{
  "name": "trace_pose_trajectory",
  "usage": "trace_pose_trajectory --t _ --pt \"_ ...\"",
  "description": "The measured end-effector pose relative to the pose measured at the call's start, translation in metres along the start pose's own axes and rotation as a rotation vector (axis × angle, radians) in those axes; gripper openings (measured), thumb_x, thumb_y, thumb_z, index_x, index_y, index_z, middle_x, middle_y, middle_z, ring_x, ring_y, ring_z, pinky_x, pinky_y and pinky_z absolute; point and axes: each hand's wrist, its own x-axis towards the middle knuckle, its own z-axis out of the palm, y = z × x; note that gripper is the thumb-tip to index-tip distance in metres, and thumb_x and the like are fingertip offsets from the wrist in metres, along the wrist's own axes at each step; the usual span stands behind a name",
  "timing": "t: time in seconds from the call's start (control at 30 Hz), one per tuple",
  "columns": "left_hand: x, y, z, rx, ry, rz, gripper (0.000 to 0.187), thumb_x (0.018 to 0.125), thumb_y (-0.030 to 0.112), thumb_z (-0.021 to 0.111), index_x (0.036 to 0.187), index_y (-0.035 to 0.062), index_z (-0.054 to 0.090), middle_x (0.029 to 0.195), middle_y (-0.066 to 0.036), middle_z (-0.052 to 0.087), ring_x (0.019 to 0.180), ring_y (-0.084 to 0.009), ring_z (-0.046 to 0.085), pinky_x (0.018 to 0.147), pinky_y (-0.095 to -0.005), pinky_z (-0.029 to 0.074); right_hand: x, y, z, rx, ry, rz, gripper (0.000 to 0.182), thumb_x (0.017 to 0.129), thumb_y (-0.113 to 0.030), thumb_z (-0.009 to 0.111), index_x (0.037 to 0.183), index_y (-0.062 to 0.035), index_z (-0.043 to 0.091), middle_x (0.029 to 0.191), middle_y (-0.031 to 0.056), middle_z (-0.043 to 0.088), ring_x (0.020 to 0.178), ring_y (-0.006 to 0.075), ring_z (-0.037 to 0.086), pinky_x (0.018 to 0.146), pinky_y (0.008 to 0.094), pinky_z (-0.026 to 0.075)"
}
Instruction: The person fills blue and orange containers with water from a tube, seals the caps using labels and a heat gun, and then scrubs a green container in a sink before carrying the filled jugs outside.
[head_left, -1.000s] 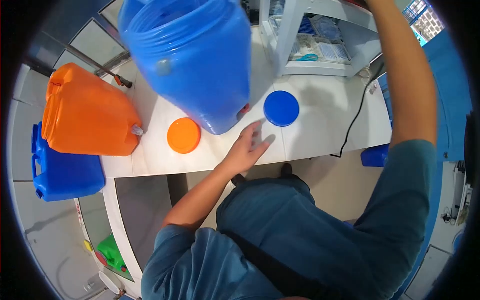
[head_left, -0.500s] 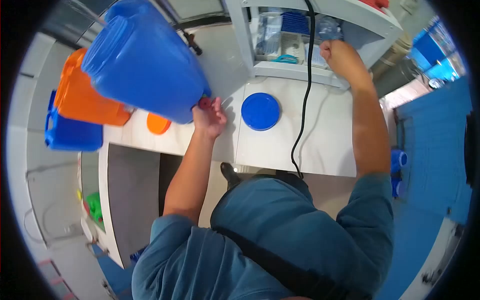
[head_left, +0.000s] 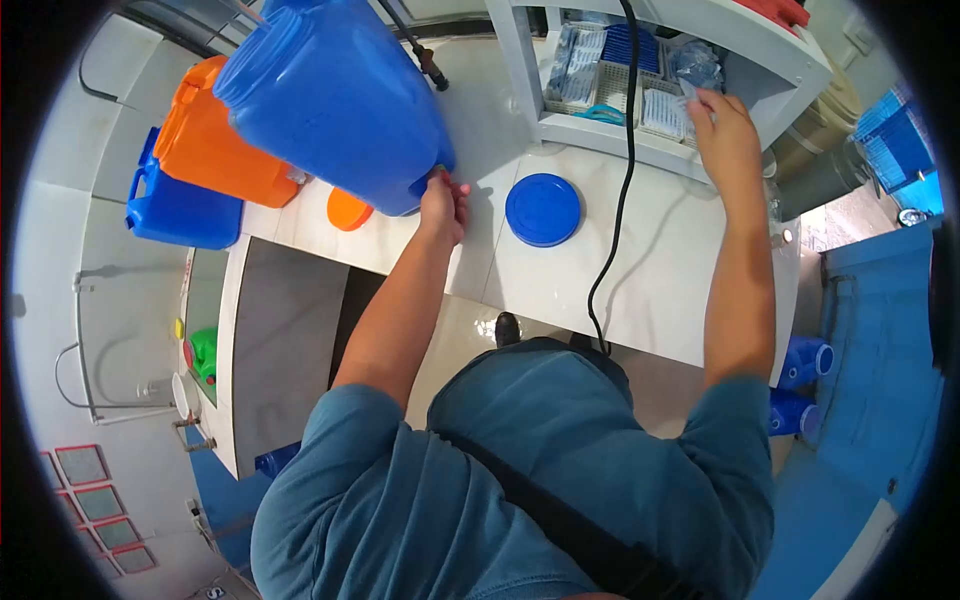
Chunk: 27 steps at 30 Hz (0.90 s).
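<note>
A big blue plastic container [head_left: 330,100] stands tilted on the white counter [head_left: 640,280]. My left hand [head_left: 445,205] is closed on the small red tap at its lower front corner. Just to the right lies a round blue lid [head_left: 543,209], flat on the counter. An orange lid [head_left: 349,210] is partly hidden under the blue container's base. My right hand [head_left: 722,125] reaches into the white shelf unit [head_left: 600,130], its fingertips at clear plastic packets [head_left: 690,75]. Whether it grips one, I cannot tell.
An orange jerrycan [head_left: 215,150] and a smaller blue jerrycan [head_left: 180,205] lie at the counter's left end. A black cable [head_left: 625,180] hangs across the counter between my arms. Blue containers [head_left: 805,360] sit on the floor at right, a green one [head_left: 205,350] at left.
My right hand has opened from a fist and moved right to the shelf's packets. My left hand stays at the container's tap. The view has shifted a little.
</note>
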Motion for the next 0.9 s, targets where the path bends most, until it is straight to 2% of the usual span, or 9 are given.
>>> trace_pose_trajectory --t 0.07,0.17,0.23,0.3,0.4,0.43,0.57,0.8,0.9 --pt "-0.023 -0.002 0.002 -0.038 -0.048 0.038 0.031 0.099 0.049 0.043 0.085 0.0226 0.051 0.076 0.003 0.062 0.056 -0.0061 0.051 0.045 -0.0198 0.04 -0.041 -0.018 -0.037 0.299 0.032 0.122 0.028 0.094 -0.022 0.061 0.113 -0.002 0.065 0.102 0.0113 0.065 0.093 0.0208 0.064 0.081 0.0314 0.05" --pt "-0.082 0.009 0.008 0.195 -0.608 -0.105 0.048 0.098 0.058 0.04 0.106 0.0122 0.053 0.094 -0.004 0.064 0.079 -0.012 0.061 0.067 -0.0246 0.049 -0.096 -0.061 -0.072 0.871 -0.092 0.274 0.026 0.097 -0.016 0.059 0.119 -0.0019 0.061 0.099 -0.0002 0.061 0.092 0.0057 0.054 0.081 0.0211 0.044" --pt "-0.137 0.019 0.028 0.278 -0.743 -0.061 0.056 0.097 0.06 0.039 0.114 0.0079 0.053 0.101 -0.006 0.065 0.088 -0.0145 0.063 0.076 -0.0263 0.05 -0.112 -0.103 -0.063 1.12 -0.233 0.27 0.03 0.097 -0.012 0.057 0.125 -0.0018 0.057 0.105 0.0006 0.061 0.096 0.0076 0.054 0.087 0.0234 0.044" --pt "-0.173 0.032 0.044 0.149 -1.022 -0.048 0.049 0.101 0.046 0.044 0.12 0.0029 0.055 0.102 -0.005 0.067 0.088 -0.0135 0.063 0.08 -0.0306 0.05 -0.112 -0.123 -0.033 1.142 -0.376 0.065 0.037 0.095 -0.014 0.061 0.128 0.0013 0.053 0.124 0.0087 0.054 0.109 0.0123 0.053 0.09 0.0291 0.045" --pt "-0.175 0.044 0.047 0.352 -1.03 0.145 0.039 0.1 0.034 0.053 0.12 0.0007 0.055 0.106 -0.005 0.067 0.092 -0.0117 0.064 0.078 -0.0281 0.051 -0.116 -0.141 0.005 1.152 -0.401 0.026 0.04 0.095 -0.015 0.062 0.129 0.0022 0.051 0.128 0.011 0.052 0.113 0.0129 0.051 0.089 0.0305 0.045" --pt "-0.171 0.046 0.043 0.307 -0.981 0.163 0.027 0.097 0.019 0.06 0.115 -0.0006 0.057 0.102 -0.006 0.067 0.086 -0.0083 0.063 0.073 -0.0241 0.051 -0.116 -0.148 0.006 1.149 -0.4 0.022 0.04 0.095 -0.015 0.062 0.129 0.0022 0.051 0.128 0.011 0.052 0.113 0.0129 0.051 0.089 0.0305 0.045" --pt "-0.174 0.041 0.03 0.43 -0.779 0.515 0.019 0.096 0.012 0.061 0.106 -0.0038 0.057 0.089 -0.007 0.067 0.08 -0.0068 0.06 0.071 -0.0224 0.049 -0.121 -0.164 0.017 1.255 -0.382 0.254 0.032 0.093 -0.015 0.065 0.117 0.0023 0.055 0.117 0.0118 0.059 0.1 0.0127 0.058 0.083 0.0283 0.049" --pt "-0.173 0.038 0.011 0.129 -0.862 0.469 0.026 0.097 0.007 0.056 0.12 -0.0025 0.047 0.106 -0.012 0.064 0.092 -0.0082 0.059 0.074 -0.0222 0.048 -0.106 -0.17 0.026 1.245 -0.301 0.307 0.017 0.093 -0.015 0.066 0.097 0.0007 0.062 0.107 0.0079 0.065 0.087 0.0089 0.06 0.078 0.0249 0.05" --pt "-0.154 0.034 0.0 0.313 -0.728 0.828 0.033 0.097 0.003 0.051 0.128 0.0023 0.04 0.113 -0.013 0.061 0.1 -0.0138 0.06 0.089 -0.032 0.05 -0.105 -0.181 0.012 1.504 -0.468 0.412 0.018 0.093 -0.016 0.066 0.099 0.001 0.063 0.107 0.0063 0.065 0.088 0.0089 0.06 0.08 0.0239 0.049"
